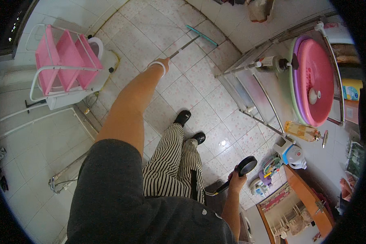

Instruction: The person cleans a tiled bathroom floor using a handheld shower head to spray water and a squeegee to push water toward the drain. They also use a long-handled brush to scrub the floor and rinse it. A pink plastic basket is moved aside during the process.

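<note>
My left hand, a white band at its wrist, is closed round the handle of a floor squeegee. The squeegee's teal blade lies against the tiled floor near the far wall. Lower right, my right hand grips a black-handled tool with a round black head; its exact kind is unclear. Beneath my arms are striped trousers and black shoes on the floor tiles.
A pink tiered rack stands over a toilet at left. At right, a metal rack holds stacked plastic basins and bottles. Detergent bottles stand near an open wooden door.
</note>
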The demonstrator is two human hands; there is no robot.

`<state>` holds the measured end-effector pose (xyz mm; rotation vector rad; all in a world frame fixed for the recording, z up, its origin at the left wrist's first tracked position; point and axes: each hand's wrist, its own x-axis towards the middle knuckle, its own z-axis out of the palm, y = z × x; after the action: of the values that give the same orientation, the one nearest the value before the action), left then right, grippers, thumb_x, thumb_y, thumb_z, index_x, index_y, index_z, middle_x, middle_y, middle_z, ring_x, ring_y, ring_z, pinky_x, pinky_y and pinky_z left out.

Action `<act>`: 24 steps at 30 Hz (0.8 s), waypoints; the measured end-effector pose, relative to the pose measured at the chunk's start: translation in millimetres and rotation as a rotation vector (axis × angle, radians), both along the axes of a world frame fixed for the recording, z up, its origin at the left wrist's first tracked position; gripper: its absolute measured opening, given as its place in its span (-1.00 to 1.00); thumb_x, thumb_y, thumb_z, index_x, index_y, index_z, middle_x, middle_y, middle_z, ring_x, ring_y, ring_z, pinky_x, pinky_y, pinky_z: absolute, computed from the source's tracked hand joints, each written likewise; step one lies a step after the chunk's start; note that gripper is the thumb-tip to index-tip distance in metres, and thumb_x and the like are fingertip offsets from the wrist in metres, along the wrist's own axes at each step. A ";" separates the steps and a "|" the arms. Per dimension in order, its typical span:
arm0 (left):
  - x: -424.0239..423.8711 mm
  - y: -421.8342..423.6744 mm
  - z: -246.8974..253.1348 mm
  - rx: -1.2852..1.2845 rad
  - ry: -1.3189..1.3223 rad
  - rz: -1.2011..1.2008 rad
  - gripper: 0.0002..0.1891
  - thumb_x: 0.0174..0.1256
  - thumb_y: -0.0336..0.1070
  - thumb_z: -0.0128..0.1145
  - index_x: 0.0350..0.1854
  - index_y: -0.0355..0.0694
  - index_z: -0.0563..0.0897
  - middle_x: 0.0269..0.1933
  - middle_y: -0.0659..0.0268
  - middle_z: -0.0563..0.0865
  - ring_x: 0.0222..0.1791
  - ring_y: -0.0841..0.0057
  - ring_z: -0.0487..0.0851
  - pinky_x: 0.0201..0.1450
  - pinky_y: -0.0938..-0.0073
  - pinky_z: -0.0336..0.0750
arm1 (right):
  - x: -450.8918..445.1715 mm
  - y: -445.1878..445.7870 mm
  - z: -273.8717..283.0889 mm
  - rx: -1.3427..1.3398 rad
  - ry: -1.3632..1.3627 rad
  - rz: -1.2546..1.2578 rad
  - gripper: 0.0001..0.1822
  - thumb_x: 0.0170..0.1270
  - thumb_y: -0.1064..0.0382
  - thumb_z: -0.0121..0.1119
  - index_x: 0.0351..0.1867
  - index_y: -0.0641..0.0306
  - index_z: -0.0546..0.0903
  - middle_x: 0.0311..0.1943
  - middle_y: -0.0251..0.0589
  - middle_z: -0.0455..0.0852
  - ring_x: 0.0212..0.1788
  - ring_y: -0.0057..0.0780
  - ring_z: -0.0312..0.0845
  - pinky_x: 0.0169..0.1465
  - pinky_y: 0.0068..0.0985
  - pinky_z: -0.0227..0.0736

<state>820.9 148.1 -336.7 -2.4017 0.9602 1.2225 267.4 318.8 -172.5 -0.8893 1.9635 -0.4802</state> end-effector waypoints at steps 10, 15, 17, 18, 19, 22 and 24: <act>70.4 435.9 50.5 0.519 0.043 -0.280 -0.10 0.31 -0.28 0.11 0.50 0.13 -0.26 0.21 -0.04 0.51 -0.03 0.11 0.62 0.02 0.09 0.50 | -16.8 25.6 7.2 0.022 -0.010 -0.094 -0.71 0.29 0.25 0.16 -0.58 0.30 0.46 -0.77 -0.33 0.44 -0.77 -0.56 0.32 -0.67 -0.57 0.15; 35.6 439.9 147.9 0.704 -0.062 -0.364 -0.07 0.26 -0.07 0.19 0.51 -0.07 -0.16 0.22 -0.07 0.49 -0.08 0.16 0.66 -0.08 0.09 0.58 | -53.7 41.6 -4.7 -0.064 -0.034 -0.034 -0.68 0.29 0.20 0.16 -0.59 0.26 0.42 -0.79 -0.33 0.42 -0.77 -0.58 0.32 -0.68 -0.57 0.15; 17.7 486.6 142.6 0.578 -0.174 -0.440 -0.11 0.27 -0.07 0.16 0.51 -0.10 -0.12 0.24 -0.10 0.46 -0.07 0.15 0.66 -0.17 0.13 0.59 | -74.8 49.8 -5.4 -0.070 -0.033 -0.032 -0.71 0.28 0.21 0.16 -0.57 0.26 0.43 -0.77 -0.32 0.43 -0.76 -0.58 0.33 -0.67 -0.57 0.17; 4.2 516.0 131.9 0.513 -0.228 -0.484 -0.13 0.28 -0.07 0.15 0.50 -0.12 -0.10 0.25 -0.11 0.45 -0.07 0.15 0.66 -0.21 0.15 0.60 | -86.3 52.0 -5.4 -0.078 -0.038 -0.043 -0.72 0.27 0.22 0.15 -0.56 0.27 0.44 -0.76 -0.32 0.44 -0.76 -0.57 0.33 -0.66 -0.57 0.18; -15.0 556.0 119.6 0.453 -0.291 -0.631 -0.14 0.28 -0.07 0.14 0.50 -0.13 -0.09 0.26 -0.09 0.43 -0.06 0.16 0.66 -0.22 0.19 0.61 | -96.2 53.0 -6.9 -0.082 -0.045 -0.047 -0.74 0.26 0.23 0.15 -0.55 0.27 0.44 -0.75 -0.31 0.44 -0.75 -0.57 0.33 -0.66 -0.58 0.19; -79.9 609.9 98.5 0.233 -0.348 -0.911 -0.20 0.29 -0.14 0.10 0.49 -0.12 -0.05 0.23 -0.06 0.44 -0.07 0.17 0.66 -0.22 0.27 0.60 | -137.5 64.3 -18.7 -0.156 -0.169 -0.014 -0.79 0.22 0.25 0.13 -0.53 0.28 0.47 -0.75 -0.33 0.45 -0.75 -0.57 0.34 -0.65 -0.56 0.22; -139.9 588.6 117.6 0.025 -0.117 -0.551 -0.27 0.32 -0.28 0.00 0.50 -0.07 -0.04 0.07 -0.06 0.52 -0.13 0.15 0.63 -0.17 0.23 0.55 | -160.3 73.2 -20.1 -0.130 -0.191 -0.052 -0.74 0.24 0.23 0.14 -0.57 0.25 0.44 -0.77 -0.34 0.43 -0.75 -0.57 0.34 -0.65 -0.56 0.22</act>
<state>681.0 736.7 -219.1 -1.9605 1.4269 0.8711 107.0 392.0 -192.6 -0.8423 1.8002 -0.7036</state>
